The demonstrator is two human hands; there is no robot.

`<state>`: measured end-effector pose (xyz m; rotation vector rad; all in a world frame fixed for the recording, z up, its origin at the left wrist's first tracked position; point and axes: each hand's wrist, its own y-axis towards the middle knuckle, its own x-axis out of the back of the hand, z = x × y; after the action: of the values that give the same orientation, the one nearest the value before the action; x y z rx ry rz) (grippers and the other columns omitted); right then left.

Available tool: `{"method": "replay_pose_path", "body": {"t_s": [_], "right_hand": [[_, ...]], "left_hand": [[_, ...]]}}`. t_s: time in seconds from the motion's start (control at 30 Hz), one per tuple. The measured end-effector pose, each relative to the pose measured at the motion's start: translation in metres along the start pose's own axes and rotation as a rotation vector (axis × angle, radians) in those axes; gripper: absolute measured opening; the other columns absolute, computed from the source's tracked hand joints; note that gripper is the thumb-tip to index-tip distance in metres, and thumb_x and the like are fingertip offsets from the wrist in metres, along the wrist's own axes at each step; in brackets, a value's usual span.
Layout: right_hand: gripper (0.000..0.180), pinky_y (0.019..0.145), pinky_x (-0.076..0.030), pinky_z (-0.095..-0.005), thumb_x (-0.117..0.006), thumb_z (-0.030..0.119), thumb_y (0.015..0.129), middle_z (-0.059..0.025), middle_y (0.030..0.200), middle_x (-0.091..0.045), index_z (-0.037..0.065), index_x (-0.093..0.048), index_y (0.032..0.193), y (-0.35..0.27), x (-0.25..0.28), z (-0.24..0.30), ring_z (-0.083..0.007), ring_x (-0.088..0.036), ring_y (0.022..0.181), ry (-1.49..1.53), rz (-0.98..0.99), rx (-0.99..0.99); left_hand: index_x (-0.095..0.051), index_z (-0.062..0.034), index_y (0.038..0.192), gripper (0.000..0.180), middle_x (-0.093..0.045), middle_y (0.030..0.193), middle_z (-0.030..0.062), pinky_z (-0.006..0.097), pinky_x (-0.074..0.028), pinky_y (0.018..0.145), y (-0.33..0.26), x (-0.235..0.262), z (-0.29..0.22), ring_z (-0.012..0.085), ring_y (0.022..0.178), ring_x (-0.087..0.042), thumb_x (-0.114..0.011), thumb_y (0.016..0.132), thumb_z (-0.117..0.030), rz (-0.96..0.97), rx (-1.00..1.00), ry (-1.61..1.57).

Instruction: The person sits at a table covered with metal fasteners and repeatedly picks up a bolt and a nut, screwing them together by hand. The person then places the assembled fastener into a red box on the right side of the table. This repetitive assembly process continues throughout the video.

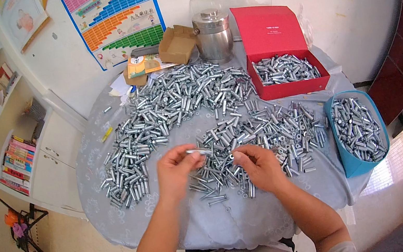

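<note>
My left hand is closed in a pinch on a silver bolt, which lies nearly level and points toward my right hand. Just across from it, my right hand has thumb and fingertips pressed together; whatever they hold, if anything, is too small to make out. Beneath both hands spreads a pile of loose metal parts, with bolts, tube-like sleeves, nuts and washers mixed together. A larger heap of bolts with sleeves curves along the far and left side of the table.
A grey cloth covers the round table. At the back right stands an open red box full of metal parts, with a filled blue fabric bin nearer. A steel canister, a cardboard box and a yellow marker lie around the heap.
</note>
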<state>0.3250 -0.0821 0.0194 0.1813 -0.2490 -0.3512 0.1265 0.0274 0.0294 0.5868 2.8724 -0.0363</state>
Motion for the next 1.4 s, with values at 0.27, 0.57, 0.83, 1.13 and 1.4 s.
{"method": "replay_pose_path", "body": {"t_s": [0.27, 0.57, 0.83, 1.13, 1.4], "right_hand": [[0.022, 0.06, -0.043, -0.0249, -0.061, 0.022, 0.099, -0.0008, 0.075, -0.06, 0.002, -0.066, 0.094, 0.0, -0.001, 0.005, -0.0078, -0.05, 0.067, 0.201, 0.176, -0.258], [0.02, 0.06, -0.048, -0.021, -0.063, 0.009, 0.096, -0.0011, 0.088, -0.062, 0.001, -0.063, 0.114, 0.002, -0.003, 0.008, -0.006, -0.058, 0.069, 0.258, 0.136, -0.183], [0.02, 0.059, -0.048, -0.0216, -0.066, 0.008, 0.094, -0.0033, 0.087, -0.066, -0.002, -0.064, 0.112, 0.004, 0.002, 0.003, -0.0071, -0.058, 0.066, 0.333, 0.181, -0.28], [0.022, 0.058, -0.048, -0.0225, -0.066, 0.007, 0.094, -0.0027, 0.087, -0.066, 0.0, -0.063, 0.114, 0.005, 0.007, -0.007, -0.0071, -0.058, 0.066, 0.196, 0.27, -0.312], [0.023, 0.061, -0.048, -0.024, -0.068, 0.009, 0.093, -0.003, 0.091, -0.066, 0.001, -0.064, 0.114, 0.001, 0.001, -0.007, -0.0073, -0.058, 0.071, 0.351, 0.18, -0.282]], "left_hand": [[-0.07, 0.0047, 0.109, 0.021, -0.073, 0.088, 0.0108, 0.029, -0.06, 0.068, -0.03, -0.032, 0.015, 0.0158, 0.075, -0.071, -0.069, 0.093, -0.01, 0.079, 0.06, 0.013], [-0.07, 0.0025, 0.1, 0.02, -0.071, 0.082, 0.0113, 0.029, -0.058, 0.06, -0.025, -0.028, 0.016, 0.0178, 0.066, -0.069, -0.071, 0.092, -0.016, 0.02, 0.19, -0.129], [-0.07, 0.0007, 0.099, 0.015, -0.071, 0.08, 0.01, 0.028, -0.057, 0.055, -0.026, -0.032, 0.018, 0.018, 0.064, -0.07, -0.07, 0.092, -0.013, 0.014, 0.193, -0.148], [-0.07, 0.0007, 0.1, 0.018, -0.072, 0.083, 0.0097, 0.027, -0.057, 0.059, -0.026, -0.031, 0.02, 0.0154, 0.067, -0.068, -0.071, 0.092, -0.016, 0.012, 0.216, -0.167], [-0.069, -0.0001, 0.099, 0.018, -0.072, 0.083, 0.0097, 0.027, -0.057, 0.058, -0.028, -0.03, 0.023, 0.0158, 0.067, -0.069, -0.071, 0.092, -0.016, 0.019, 0.229, -0.195]]}}
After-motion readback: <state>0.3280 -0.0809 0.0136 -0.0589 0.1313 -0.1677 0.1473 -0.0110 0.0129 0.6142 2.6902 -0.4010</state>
